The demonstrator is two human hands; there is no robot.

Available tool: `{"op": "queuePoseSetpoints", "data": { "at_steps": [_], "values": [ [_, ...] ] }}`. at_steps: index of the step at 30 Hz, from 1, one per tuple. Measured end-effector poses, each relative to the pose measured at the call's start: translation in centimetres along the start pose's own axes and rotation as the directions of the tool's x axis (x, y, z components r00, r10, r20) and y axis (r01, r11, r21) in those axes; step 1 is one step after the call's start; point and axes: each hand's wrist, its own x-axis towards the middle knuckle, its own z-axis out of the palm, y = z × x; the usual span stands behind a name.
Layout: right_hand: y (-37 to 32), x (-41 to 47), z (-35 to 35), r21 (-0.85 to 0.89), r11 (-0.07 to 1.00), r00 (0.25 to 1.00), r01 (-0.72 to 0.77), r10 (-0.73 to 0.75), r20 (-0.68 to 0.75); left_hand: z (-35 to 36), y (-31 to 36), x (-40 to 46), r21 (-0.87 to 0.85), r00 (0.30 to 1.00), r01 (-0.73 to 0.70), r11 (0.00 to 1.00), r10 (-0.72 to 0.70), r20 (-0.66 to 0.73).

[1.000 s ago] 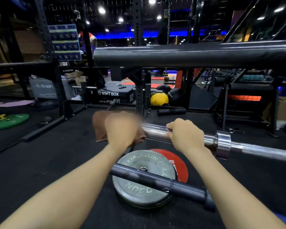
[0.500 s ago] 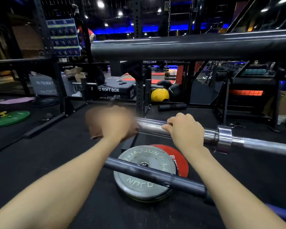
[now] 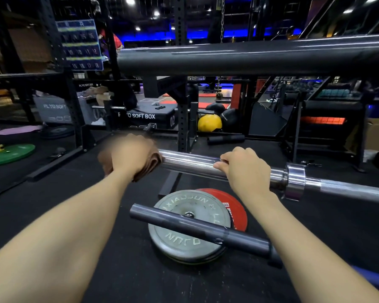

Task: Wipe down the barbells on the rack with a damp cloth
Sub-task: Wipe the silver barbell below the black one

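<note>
A chrome barbell [image 3: 190,164] runs across the middle of the head view, its collar [image 3: 295,181] to the right. My left hand [image 3: 129,156], blurred by motion, grips a brown cloth [image 3: 150,165] wrapped round the left end of the barbell's sleeve. My right hand [image 3: 246,169] holds the same sleeve, fingers curled over it, just left of the collar. A thick dark barbell sleeve [image 3: 249,57] crosses the view above. A third dark barbell [image 3: 201,230] lies lower and nearer, over the plates.
A grey weight plate [image 3: 184,243] and a red plate [image 3: 236,206] lie on the black floor under the bars. Rack uprights [image 3: 182,119] stand behind. Further back are a plyo soft box [image 3: 140,115], a yellow ball [image 3: 209,123] and a green plate [image 3: 11,153].
My left hand has slid the cloth leftward along the chrome sleeve to its end. My right hand has kept its hold near the collar.
</note>
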Motion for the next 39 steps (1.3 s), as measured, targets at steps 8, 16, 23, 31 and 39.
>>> {"op": "queuePoseSetpoints", "data": {
  "at_steps": [8, 16, 23, 31, 39],
  "values": [
    [0.1, -0.1, 0.0, -0.011, 1.0, 1.0, -0.01, 0.01, -0.011, 1.5, 8.2, -5.1, -0.339, 0.97, 0.134, 0.931, -0.194, -0.149],
    [0.1, -0.1, -0.3, 0.026, 1.0, 1.0, 0.0, 0.0, 0.005, -0.6, 5.9, -4.1, -0.049, 0.987, -0.137, 0.989, 0.132, -0.094],
    [0.2, -0.1, -0.4, -0.006, 0.999, 0.999, 0.032, -0.032, 0.015, -0.6, 9.0, -4.5, -0.02, 0.994, -0.072, 0.997, 0.07, -0.088],
    [4.7, -0.5, -4.0, 0.033, 0.998, 0.998, -0.046, 0.044, 0.046, -0.9, 17.5, -7.5, -0.034, 0.925, -0.378, 0.925, 0.376, -0.046],
    [11.0, -3.0, -6.6, 0.181, 0.962, 0.957, -0.207, 0.16, 0.244, -1.4, 25.3, -9.0, -0.112, 0.822, -0.513, 0.851, 0.525, 0.221]
  ]
}}
